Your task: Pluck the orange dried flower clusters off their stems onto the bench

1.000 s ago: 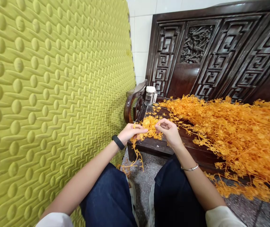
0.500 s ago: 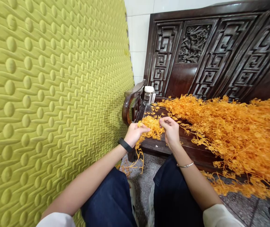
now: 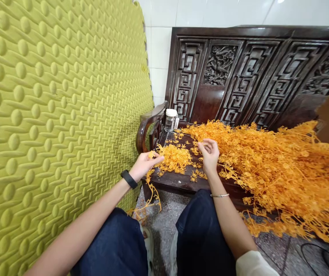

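Note:
My left hand (image 3: 144, 165) is closed on a thin orange plastic sprig (image 3: 152, 188) that dangles down over the bench's front edge. My right hand (image 3: 209, 153) hovers with fingers loosely curled and pinched above the bench seat, beside a small heap of loose orange pieces (image 3: 175, 158); whether it holds a tiny piece I cannot make out. A large pile of orange plastic branches (image 3: 282, 168) covers the seat to the right.
A dark carved wooden bench (image 3: 239, 80) stands ahead, with an armrest (image 3: 147, 124) at its left. A small clear jar with a white lid (image 3: 170, 119) sits at the seat's back corner. A green embossed foam mat (image 3: 52, 115) leans on the left. A cable (image 3: 311, 251) lies on the floor.
My hands have drawn apart: the left moved left with the sprig, the right rose and shifted right from the small heap. The view has tilted up and to the right.

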Action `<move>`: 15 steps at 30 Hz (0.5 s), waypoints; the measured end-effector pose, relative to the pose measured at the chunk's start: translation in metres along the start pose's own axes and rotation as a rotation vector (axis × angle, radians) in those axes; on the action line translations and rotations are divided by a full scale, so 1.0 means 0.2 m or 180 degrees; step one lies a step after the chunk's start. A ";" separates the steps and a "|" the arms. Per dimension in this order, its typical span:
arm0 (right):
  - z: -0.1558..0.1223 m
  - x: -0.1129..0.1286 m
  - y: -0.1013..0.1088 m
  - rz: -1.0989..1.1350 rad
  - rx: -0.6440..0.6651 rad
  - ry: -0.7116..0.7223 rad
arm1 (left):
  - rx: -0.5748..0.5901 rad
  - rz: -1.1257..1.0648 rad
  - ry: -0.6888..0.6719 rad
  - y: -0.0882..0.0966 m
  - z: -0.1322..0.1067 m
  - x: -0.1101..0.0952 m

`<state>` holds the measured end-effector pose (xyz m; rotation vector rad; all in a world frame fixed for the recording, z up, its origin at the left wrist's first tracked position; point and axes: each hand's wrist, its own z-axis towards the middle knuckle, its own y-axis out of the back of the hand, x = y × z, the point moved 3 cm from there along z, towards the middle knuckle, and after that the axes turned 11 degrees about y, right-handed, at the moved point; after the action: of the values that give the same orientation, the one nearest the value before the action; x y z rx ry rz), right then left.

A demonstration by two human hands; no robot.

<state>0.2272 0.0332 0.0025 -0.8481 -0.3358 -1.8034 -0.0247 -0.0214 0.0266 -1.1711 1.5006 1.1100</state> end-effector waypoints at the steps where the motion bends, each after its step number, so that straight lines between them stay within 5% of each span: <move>1: -0.01 0.02 -0.02 -0.0096 0.0213 0.0079 | -0.0017 0.0084 -0.0080 0.00 0.00 0.00; 5: -0.01 0.03 -0.06 -0.0393 0.0774 0.0315 | 0.0424 0.0371 -0.0164 -0.02 -0.02 -0.01; 8: -0.02 -0.04 -0.08 -0.0375 0.1023 -0.0057 | 0.0947 0.0579 -0.0171 -0.05 -0.02 -0.02; 11: -0.04 -0.09 -0.10 -0.0672 0.1416 -0.0375 | 0.1145 0.0689 -0.0176 -0.07 -0.02 -0.03; 15: -0.09 0.01 -0.13 -0.0465 0.1723 -0.0482 | 0.1261 0.0951 -0.0290 -0.09 -0.02 -0.03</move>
<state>0.1966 0.0305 -0.0043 -0.5827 -0.9556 -1.6610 -0.0064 -0.0262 0.0301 -0.6323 1.7621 0.9813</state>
